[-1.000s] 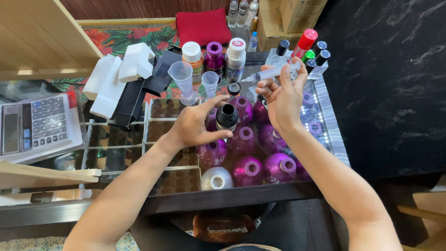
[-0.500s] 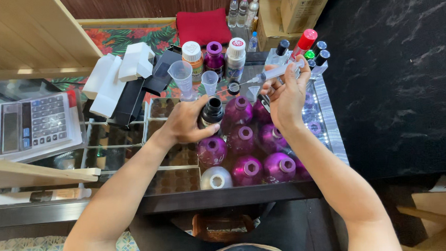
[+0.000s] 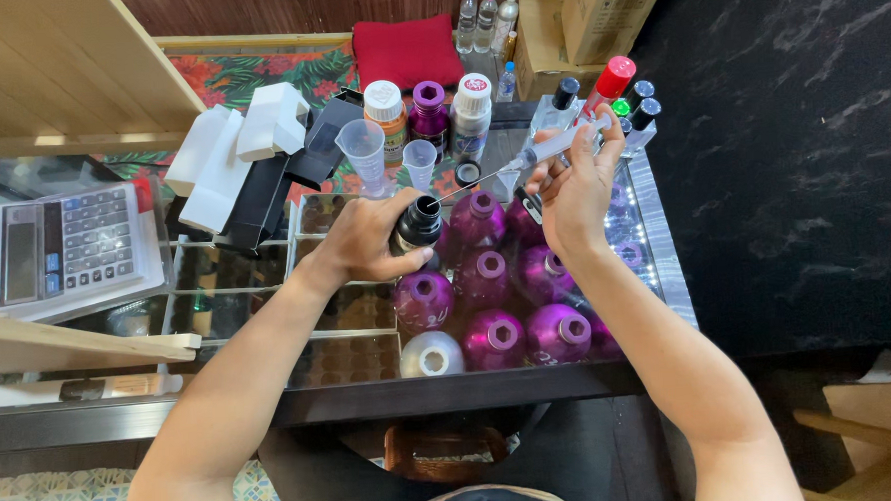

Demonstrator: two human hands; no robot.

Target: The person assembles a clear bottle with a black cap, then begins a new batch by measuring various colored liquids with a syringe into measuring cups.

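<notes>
My left hand (image 3: pixel 367 239) grips a small dark bottle (image 3: pixel 416 226) with its mouth open and tilted toward the right. My right hand (image 3: pixel 575 189) holds a clear syringe (image 3: pixel 546 151) whose thin needle points left, its tip at the bottle's mouth. Both hands hover over a cluster of several round purple metal bottles (image 3: pixel 487 279) standing on a glass-topped table (image 3: pixel 247 289). A silver bottle (image 3: pixel 432 356) stands at the front of the cluster.
Two clear measuring cups (image 3: pixel 366 152) and several capped bottles (image 3: pixel 429 111) stand behind the hands. White and black boxes (image 3: pixel 236 154) lie at the left, with a calculator (image 3: pixel 70 242) further left. A red cushion (image 3: pixel 407 50) and a cardboard box (image 3: pixel 595 13) sit at the back.
My left hand has brought the dark bottle up and leftward. The syringe in my right hand has turned so its needle now meets the bottle's mouth.
</notes>
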